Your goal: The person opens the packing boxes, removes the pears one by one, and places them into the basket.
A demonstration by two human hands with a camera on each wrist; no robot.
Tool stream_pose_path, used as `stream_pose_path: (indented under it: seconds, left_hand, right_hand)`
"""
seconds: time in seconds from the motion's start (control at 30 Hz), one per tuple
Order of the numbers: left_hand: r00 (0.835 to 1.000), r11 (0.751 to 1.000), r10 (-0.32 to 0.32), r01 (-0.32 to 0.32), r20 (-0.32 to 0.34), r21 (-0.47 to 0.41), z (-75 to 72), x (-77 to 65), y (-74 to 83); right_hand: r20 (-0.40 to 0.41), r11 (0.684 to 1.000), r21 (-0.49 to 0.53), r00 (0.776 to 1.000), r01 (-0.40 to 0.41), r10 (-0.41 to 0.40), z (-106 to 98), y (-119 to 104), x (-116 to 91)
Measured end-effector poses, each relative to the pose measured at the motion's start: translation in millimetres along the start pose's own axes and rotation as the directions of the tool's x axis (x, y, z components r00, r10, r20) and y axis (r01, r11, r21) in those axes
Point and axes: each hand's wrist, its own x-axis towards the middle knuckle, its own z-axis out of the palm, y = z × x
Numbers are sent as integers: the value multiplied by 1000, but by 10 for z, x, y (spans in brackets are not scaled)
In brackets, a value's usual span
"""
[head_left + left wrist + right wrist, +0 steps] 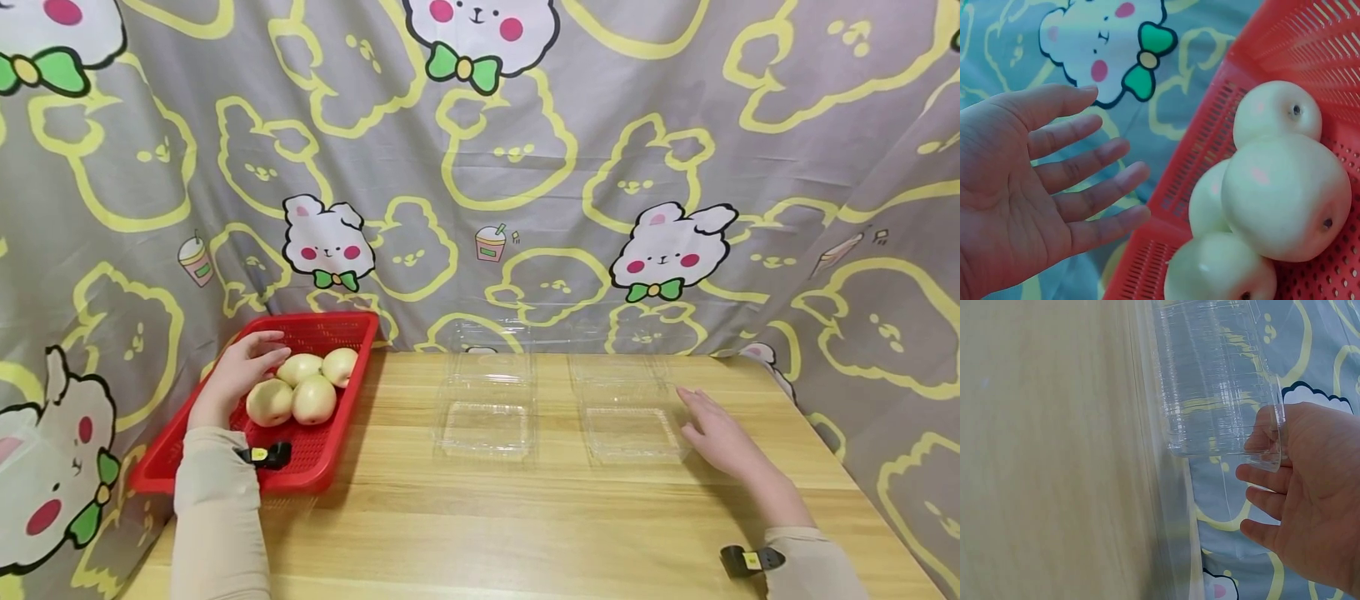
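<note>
My left hand (238,371) hovers over the red plastic basket (318,479), beside several pale yellow, round fruits like apples or pears (313,400). In the left wrist view its palm and spread fingers show with nothing in them, and the fruits (1285,197) lie clustered to the right of the fingertips. My right hand (720,437) is at the right side of a clear plastic clamshell box (633,433) with its lid raised. In the right wrist view, the box's edge (1229,394) overlaps the digit nearest it, and the other fingers extend loosely below.
A second clear clamshell box (486,429), also with its lid up, stands left of the first on the wooden table (480,525). A patterned grey curtain (517,192) hangs behind the table and along both sides. Each wrist wears a small black camera.
</note>
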Motion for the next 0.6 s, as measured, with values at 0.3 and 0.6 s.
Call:
stream_pose_path:
  seconds: [0.3, 0.6]
  left_hand:
    - [997, 995, 75, -73, -30, 65, 7, -104, 190]
    - [992, 991, 110, -105, -56, 84, 12, -276, 378]
  right_hand:
    - [7, 1000, 29, 1000, -1, 1, -29, -10, -25]
    - [1, 999, 33, 1000, 10, -10, -32, -34, -17]
